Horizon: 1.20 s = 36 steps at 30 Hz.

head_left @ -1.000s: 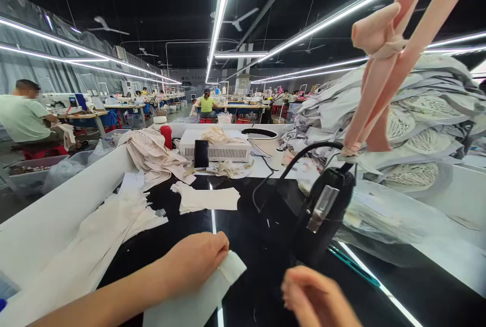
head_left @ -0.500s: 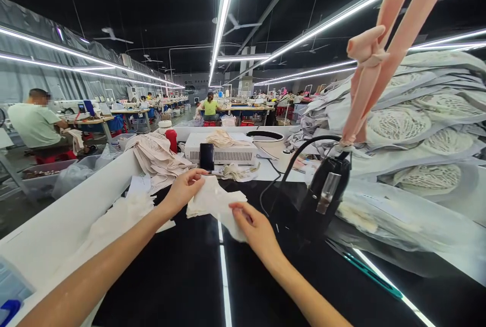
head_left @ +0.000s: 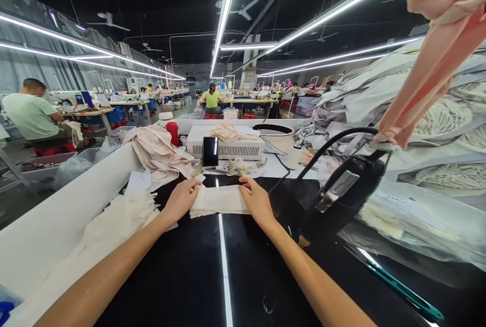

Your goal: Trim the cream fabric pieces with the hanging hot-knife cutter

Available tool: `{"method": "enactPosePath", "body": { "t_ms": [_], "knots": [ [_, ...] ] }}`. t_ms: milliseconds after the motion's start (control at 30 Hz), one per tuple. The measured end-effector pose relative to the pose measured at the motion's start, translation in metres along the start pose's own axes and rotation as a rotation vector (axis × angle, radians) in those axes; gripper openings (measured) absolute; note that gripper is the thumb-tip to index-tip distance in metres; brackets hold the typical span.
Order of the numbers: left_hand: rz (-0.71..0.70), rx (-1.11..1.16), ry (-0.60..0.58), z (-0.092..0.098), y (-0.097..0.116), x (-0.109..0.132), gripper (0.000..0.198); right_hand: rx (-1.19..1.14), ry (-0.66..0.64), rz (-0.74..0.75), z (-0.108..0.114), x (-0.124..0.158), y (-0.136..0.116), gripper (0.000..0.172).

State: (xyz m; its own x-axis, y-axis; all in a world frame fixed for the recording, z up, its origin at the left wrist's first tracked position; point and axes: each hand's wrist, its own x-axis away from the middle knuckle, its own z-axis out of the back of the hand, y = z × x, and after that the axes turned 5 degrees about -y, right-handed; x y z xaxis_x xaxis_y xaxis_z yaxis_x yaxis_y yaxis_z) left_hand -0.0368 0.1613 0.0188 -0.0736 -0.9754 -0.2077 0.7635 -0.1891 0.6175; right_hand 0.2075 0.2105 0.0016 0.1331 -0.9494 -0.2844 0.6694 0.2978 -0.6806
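A small stack of white fabric pieces (head_left: pixel 222 200) lies near the far part of the glossy black tabletop (head_left: pixel 182 271). My left hand (head_left: pixel 182 198) pinches its left end between thumb and fingers. At the right end, my right hand (head_left: pixel 256 198) grips the cloth the same way, so the top piece is held flat between both hands. Left of my left forearm a heap of cream fabric pieces (head_left: pixel 117 220) spreads along the table's side. A black hand-held cutter-like machine (head_left: pixel 341 190), hung from a knotted pink fabric strip (head_left: pixel 421 74), is to the right of my right hand.
Behind the cloth a phone (head_left: pixel 210 151) leans on a white vented box (head_left: pixel 243 147). Beige cut pieces (head_left: pixel 159 155) pile at the left. Layered grey-white pieces (head_left: pixel 429 114) are stacked high at right. Teal thread snips (head_left: pixel 406 289) lie front right. Co-workers sit farther off.
The top white piece, slanting down from the stack before, now lies straight across it. My right hand has moved up and away from me with it. The hanging machine appears farther right.
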Motion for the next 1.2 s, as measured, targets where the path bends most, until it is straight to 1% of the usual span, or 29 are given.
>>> {"method": "enactPosePath", "body": {
  "t_ms": [167, 233, 300, 367, 467, 533, 600, 667, 700, 767, 867, 1033, 1100, 1200],
  "knots": [
    [-0.016, -0.104, -0.069, -0.006, -0.002, 0.003, 0.030, 0.124, -0.017, 0.040, 0.003, 0.005, 0.005, 0.032],
    [-0.027, -0.141, -0.071, -0.002, 0.001, 0.009, 0.026, 0.155, -0.015, 0.080, 0.007, 0.011, 0.003, 0.030],
    [-0.031, -0.185, -0.063, 0.008, 0.005, 0.017, 0.023, 0.159, -0.021, 0.130, 0.010, 0.019, -0.001, 0.033],
    [-0.022, -0.237, -0.058, 0.025, 0.008, 0.029, 0.026, 0.142, -0.039, 0.191, 0.011, 0.028, -0.006, 0.034],
    [0.038, -0.331, -0.047, 0.066, 0.006, 0.055, 0.026, 0.095, -0.076, 0.282, 0.008, 0.042, -0.012, 0.033],
    [0.120, -0.402, -0.022, 0.097, -0.001, 0.077, 0.027, 0.061, -0.104, 0.335, 0.006, 0.050, -0.014, 0.032],
    [0.209, -0.465, -0.014, 0.124, -0.011, 0.101, 0.030, 0.031, -0.130, 0.379, 0.003, 0.056, -0.016, 0.030],
    [0.289, -0.506, -0.016, 0.142, -0.022, 0.123, 0.028, 0.004, -0.160, 0.414, 0.001, 0.061, -0.017, 0.028],
    [0.322, -0.519, -0.015, 0.147, -0.028, 0.133, 0.027, -0.008, -0.176, 0.429, 0.000, 0.063, -0.018, 0.028],
    [0.384, -0.536, -0.005, 0.149, -0.037, 0.149, 0.025, -0.023, -0.207, 0.450, 0.000, 0.068, -0.020, 0.027],
    [0.464, -0.535, 0.008, 0.142, -0.048, 0.163, 0.020, -0.019, -0.238, 0.479, -0.002, 0.076, -0.027, 0.025],
    [0.522, -0.490, 0.031, 0.126, -0.054, 0.169, 0.010, 0.000, -0.285, 0.546, -0.005, 0.090, -0.042, 0.024],
    [0.520, -0.475, 0.053, 0.124, -0.054, 0.171, 0.010, 0.004, -0.312, 0.576, -0.004, 0.095, -0.048, 0.025],
    [0.505, -0.442, 0.085, 0.126, -0.051, 0.175, 0.014, -0.004, -0.369, 0.596, -0.003, 0.103, -0.057, 0.026]
  ]
}}
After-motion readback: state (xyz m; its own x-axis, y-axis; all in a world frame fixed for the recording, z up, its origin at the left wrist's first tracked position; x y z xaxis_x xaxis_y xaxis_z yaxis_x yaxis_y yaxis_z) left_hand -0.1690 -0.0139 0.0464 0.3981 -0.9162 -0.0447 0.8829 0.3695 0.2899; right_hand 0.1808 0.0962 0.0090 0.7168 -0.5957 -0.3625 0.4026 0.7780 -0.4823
